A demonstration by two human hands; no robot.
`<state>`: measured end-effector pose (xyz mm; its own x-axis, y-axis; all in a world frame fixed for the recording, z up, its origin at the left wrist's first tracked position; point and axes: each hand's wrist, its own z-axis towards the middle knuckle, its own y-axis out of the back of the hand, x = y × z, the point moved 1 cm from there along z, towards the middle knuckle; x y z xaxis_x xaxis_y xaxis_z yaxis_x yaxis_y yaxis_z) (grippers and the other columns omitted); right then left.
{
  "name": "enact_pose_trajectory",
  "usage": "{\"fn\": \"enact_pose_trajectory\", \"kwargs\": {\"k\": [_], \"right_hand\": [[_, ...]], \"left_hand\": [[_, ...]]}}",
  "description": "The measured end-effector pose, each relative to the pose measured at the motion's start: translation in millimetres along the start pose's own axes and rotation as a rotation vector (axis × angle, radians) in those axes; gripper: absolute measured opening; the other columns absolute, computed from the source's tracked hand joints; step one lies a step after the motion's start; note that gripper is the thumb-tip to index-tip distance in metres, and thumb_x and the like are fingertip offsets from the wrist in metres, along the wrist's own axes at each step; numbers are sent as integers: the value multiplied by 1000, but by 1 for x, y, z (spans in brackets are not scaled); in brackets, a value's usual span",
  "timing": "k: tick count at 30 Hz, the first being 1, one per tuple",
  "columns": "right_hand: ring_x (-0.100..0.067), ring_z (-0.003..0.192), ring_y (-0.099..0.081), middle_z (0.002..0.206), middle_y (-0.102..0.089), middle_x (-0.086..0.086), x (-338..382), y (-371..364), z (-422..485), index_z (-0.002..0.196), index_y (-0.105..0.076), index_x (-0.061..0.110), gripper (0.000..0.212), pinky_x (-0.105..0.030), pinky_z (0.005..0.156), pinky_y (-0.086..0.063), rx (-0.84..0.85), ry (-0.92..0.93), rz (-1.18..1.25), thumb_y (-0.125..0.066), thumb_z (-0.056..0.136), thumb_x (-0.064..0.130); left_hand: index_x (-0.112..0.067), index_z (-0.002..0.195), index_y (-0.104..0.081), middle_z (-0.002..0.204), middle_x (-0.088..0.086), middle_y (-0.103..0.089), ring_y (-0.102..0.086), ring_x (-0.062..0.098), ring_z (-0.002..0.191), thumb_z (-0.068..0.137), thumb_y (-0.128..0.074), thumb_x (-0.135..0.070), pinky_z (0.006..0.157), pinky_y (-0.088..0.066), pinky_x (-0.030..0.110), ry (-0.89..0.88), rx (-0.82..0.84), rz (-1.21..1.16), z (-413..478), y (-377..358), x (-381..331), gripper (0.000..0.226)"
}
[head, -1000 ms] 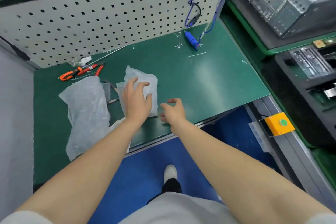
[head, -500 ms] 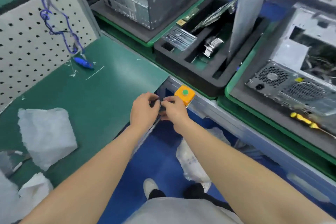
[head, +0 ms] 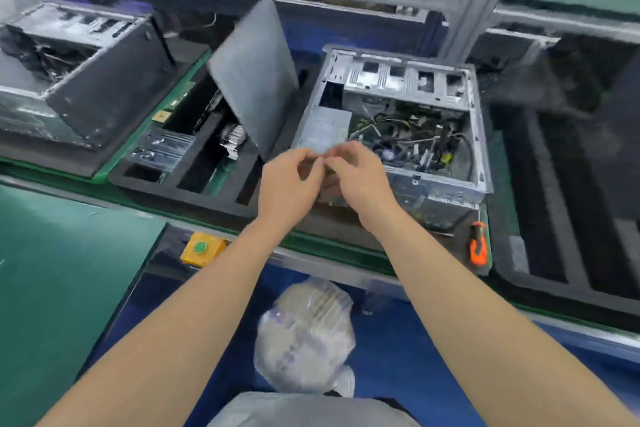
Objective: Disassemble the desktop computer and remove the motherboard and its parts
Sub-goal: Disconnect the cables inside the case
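Observation:
An open desktop computer case (head: 408, 80) lies on its side on the conveyor, with tangled cables and the motherboard (head: 419, 146) visible inside. My left hand (head: 287, 184) and my right hand (head: 362, 177) meet in the air just in front of the case's near left corner. Their fingertips are curled toward each other and pinch a small pale item (head: 320, 151), which is too blurred to identify. Neither hand touches the case.
A black foam tray (head: 194, 184) to the left holds a leaning grey side panel (head: 256, 80) and a heat sink (head: 235, 142). Another case (head: 79, 80) stands far left. An orange screwdriver (head: 479, 246), a yellow button box (head: 202, 248), the green bench (head: 62, 270) and a floor bag (head: 304, 333) are near.
My view has swung right from the green bench to the conveyor. Both hands rose together from the bench edge to in front of the open case, still pinched on something small.

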<state>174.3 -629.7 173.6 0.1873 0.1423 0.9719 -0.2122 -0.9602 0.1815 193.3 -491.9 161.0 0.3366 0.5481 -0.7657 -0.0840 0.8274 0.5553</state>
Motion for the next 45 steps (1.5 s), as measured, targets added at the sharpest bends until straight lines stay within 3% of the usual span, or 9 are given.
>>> {"fn": "enact_pose_trajectory", "kwargs": {"k": [7, 15, 21, 23, 30, 33, 37, 41, 45], "right_hand": [[-17, 69, -73, 91, -76, -4, 20, 94, 63, 99, -70, 19, 12, -33, 63, -61, -143, 5, 16, -59, 95, 14], [-18, 73, -75, 92, -76, -3, -1, 137, 100, 97, -70, 24, 13, -26, 61, -59, -381, -104, 2, -58, 97, 17], [-23, 86, -71, 96, -72, -5, -22, 129, 123, 97, -67, 22, 8, -45, 83, -62, -585, -257, -88, -60, 94, 22], [-16, 87, -65, 101, -70, -2, -23, 128, 126, 99, -64, 22, 8, -32, 71, -53, -668, -269, -207, -59, 93, 26], [-18, 64, -51, 86, -56, -8, -38, 143, 138, 97, -52, 10, 19, -29, 55, -34, -665, -343, -415, -55, 94, 28], [-21, 83, -63, 99, -68, -5, -39, 150, 146, 108, -59, 12, 32, -32, 71, -44, -653, -391, -165, -53, 95, 40], [-16, 65, -70, 78, -77, 2, -37, 158, 159, 100, -67, 21, 33, -28, 55, -52, -642, -468, 319, -48, 98, 49], [-17, 68, -66, 55, -68, 8, -36, 158, 173, 91, -62, 16, 39, -36, 65, -51, -632, -445, 425, -46, 105, 48], [-19, 75, -71, 78, -76, -3, -40, 159, 177, 95, -69, 10, 41, -34, 66, -53, -618, -451, 398, -56, 101, 48]], "left_hand": [[-23, 97, -78, 88, -17, -73, -65, -3, 85, 97, -64, -23, 80, -46, 7, -115, 81, -6, 72, -32, -38, 15], [-24, 104, -77, 95, -15, -73, -62, -4, 95, 99, -61, -21, 81, -44, 3, -106, 269, -35, 115, -61, -25, 17], [-27, 102, -75, 89, -17, -67, -61, -4, 84, 97, -59, -17, 73, -43, 5, -181, 396, -53, 147, -80, -3, 20], [-27, 104, -75, 85, -22, -61, -58, -6, 81, 97, -58, -16, 72, -39, 4, -228, 444, -32, 158, -88, -1, 21], [-28, 113, -72, 113, -11, -71, -63, 12, 106, 97, -55, -18, 93, -56, 37, -343, 624, 29, 192, -122, -17, 25], [-25, 113, -73, 113, -8, -72, -63, 14, 107, 96, -56, -14, 94, -54, 37, -404, 637, 55, 206, -139, -30, 26], [-21, 113, -73, 113, -2, -70, -61, 19, 110, 96, -57, -11, 98, -50, 39, -519, 627, 125, 219, -167, -46, 25], [-22, 119, -70, 125, 1, -63, -57, 23, 118, 94, -61, -12, 102, -43, 38, -588, 612, 131, 226, -197, -59, 28], [-33, 140, -59, 150, -3, -50, -45, 17, 138, 95, -64, -21, 117, -25, 40, -711, 663, 228, 233, -225, -61, 46]]}}
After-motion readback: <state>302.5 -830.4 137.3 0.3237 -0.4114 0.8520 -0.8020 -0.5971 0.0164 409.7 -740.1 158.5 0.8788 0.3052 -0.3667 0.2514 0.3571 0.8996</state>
